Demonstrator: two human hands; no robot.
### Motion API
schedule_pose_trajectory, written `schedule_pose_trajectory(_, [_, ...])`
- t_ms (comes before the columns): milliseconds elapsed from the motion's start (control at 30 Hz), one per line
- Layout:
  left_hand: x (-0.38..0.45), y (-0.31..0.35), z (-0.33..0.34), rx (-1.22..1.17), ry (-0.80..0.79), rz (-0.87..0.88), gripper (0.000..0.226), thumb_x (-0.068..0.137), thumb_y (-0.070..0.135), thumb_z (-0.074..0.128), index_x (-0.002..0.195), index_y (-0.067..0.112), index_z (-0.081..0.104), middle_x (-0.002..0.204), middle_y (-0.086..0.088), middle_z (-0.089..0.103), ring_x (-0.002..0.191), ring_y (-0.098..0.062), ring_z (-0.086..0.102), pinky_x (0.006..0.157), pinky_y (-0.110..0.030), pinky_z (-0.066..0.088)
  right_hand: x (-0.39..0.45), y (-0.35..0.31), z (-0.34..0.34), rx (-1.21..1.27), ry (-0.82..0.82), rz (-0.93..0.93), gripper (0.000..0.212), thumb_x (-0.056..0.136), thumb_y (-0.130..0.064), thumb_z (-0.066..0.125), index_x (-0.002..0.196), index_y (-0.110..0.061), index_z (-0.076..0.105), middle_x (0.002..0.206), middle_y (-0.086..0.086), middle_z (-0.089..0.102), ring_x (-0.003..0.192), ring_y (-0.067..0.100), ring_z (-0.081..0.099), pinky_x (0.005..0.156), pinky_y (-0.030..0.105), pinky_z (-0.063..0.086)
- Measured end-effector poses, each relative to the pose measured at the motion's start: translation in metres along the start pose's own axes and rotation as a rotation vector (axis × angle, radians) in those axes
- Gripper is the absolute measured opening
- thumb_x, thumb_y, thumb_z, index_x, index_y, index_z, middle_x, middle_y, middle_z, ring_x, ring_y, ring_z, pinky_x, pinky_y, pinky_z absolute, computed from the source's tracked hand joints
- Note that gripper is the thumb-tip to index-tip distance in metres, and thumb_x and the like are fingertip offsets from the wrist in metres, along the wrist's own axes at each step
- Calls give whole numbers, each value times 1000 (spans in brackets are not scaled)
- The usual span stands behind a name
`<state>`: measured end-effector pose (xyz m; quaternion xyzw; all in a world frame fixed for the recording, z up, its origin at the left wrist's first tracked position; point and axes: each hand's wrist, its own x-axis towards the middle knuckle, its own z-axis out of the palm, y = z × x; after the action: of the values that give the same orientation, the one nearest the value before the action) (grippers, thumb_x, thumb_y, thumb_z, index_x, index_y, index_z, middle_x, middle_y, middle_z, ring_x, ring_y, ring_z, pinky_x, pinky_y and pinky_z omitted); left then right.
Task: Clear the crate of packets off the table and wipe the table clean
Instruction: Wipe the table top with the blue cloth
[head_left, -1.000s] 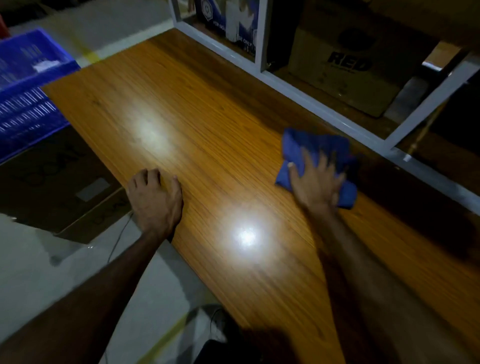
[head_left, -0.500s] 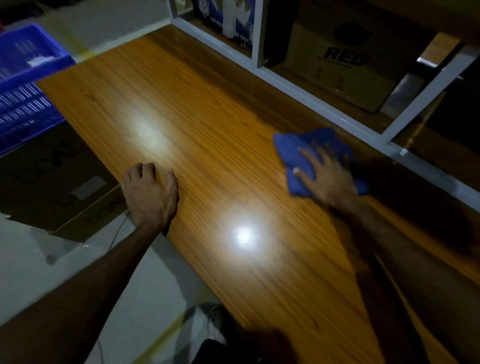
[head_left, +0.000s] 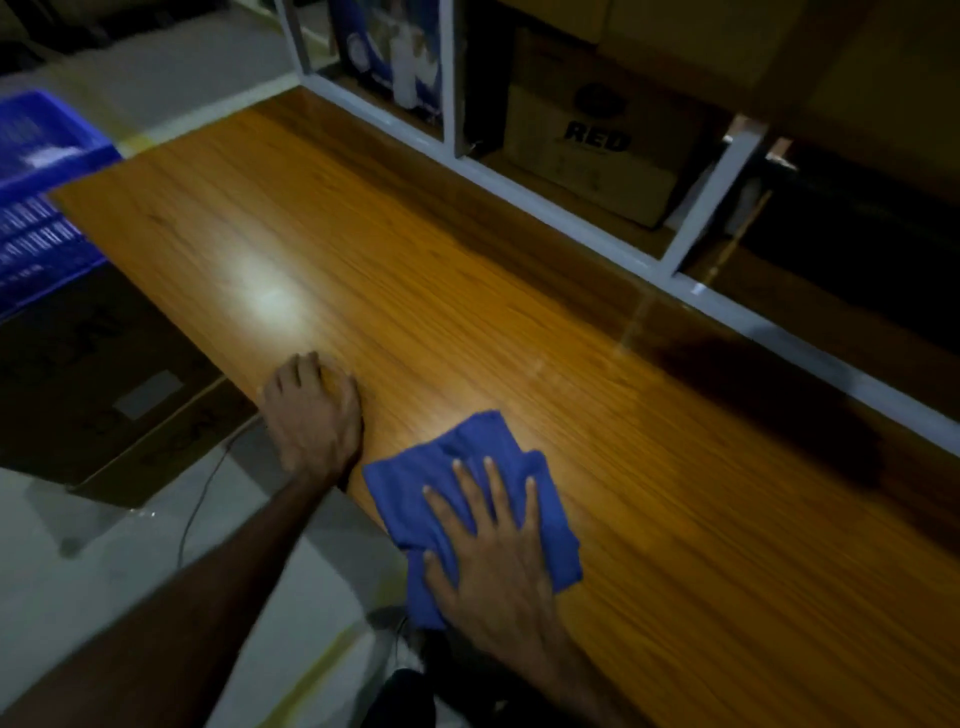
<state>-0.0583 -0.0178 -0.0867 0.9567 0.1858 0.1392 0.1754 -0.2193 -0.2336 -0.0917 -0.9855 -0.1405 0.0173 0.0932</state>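
Wooden table (head_left: 519, 291) ran across the view, w/ a glare patch near its left end. Behind it stood a white shelf frame (head_left: 566, 213) holding a cardboard box (head_left: 597, 156) marked RED. Blue crate (head_left: 36, 208) sat off the table at far left, on the floor side, above a flat dark carton (head_left: 88, 384). Blue cloth (head_left: 457, 499) lay at the table's near edge. Right hand (head_left: 498, 566) pressed flat on it, fingers straight & spread. Left hand (head_left: 311, 415) rested on the table edge just beside the cloth, fingers curled, holding nothing.
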Motion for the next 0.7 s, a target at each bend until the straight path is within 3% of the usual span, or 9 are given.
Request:
schedule_pose_trajectory(100, [-66, 31, 4, -172, -2, 31, 49, 102, 41, 56, 139, 8, 56, 131, -18, 64, 124, -37, 55, 114, -53, 37, -37, 31, -6, -23, -42, -46, 64, 100, -64, 41, 159, -43, 35, 173, -5, 20, 162, 27, 4, 122, 70, 13])
schedule_pose_trajectory(233, [-84, 40, 4, -207, -1, 6, 46, 103, 40, 57, 139, 12, 56, 130, -14, 65, 124, -33, 53, 110, -54, 41, -33, 113, -18, -51, -26, -76, 65, 100, -66, 41, 161, -44, 31, 173, -6, 20, 162, 24, 7, 124, 67, 10])
schedule_pose_trajectory(367, [-83, 41, 8, -94, 4, 83, 47, 102, 44, 56, 137, 12, 54, 130, -15, 63, 123, -35, 52, 106, -52, 42, 29, 221, -47, -114, -57, 213, 74, 97, -80, 19, 162, -47, 17, 174, -3, 17, 161, 26, 9, 124, 66, 9])
schedule_pose_trajectory(467, [-81, 40, 11, -7, 5, 85, 49, 102, 47, 55, 137, 12, 53, 133, -15, 62, 125, -36, 53, 108, -54, 39, 80, 271, -65, 45, -12, 366, 72, 97, -79, 33, 161, -46, 22, 173, 0, 17, 160, 27, 8, 124, 62, 18])
schedule_pose_trajectory(600, [-83, 44, 10, 11, 7, 69, 51, 102, 49, 53, 138, 12, 52, 133, -16, 62, 124, -36, 53, 107, -54, 41, 126, 262, -61, 116, 78, 576, 80, 94, -83, 29, 158, -35, 34, 172, 6, 21, 160, 33, 8, 123, 67, 17])
schedule_pose_trajectory(700, [-84, 46, 7, 11, 8, 78, 51, 103, 48, 53, 138, 11, 53, 133, -17, 62, 123, -37, 53, 105, -54, 42, 118, 202, -45, 35, 42, 516, 80, 94, -84, 17, 159, -40, 31, 172, 8, 21, 160, 35, 9, 121, 72, 5])
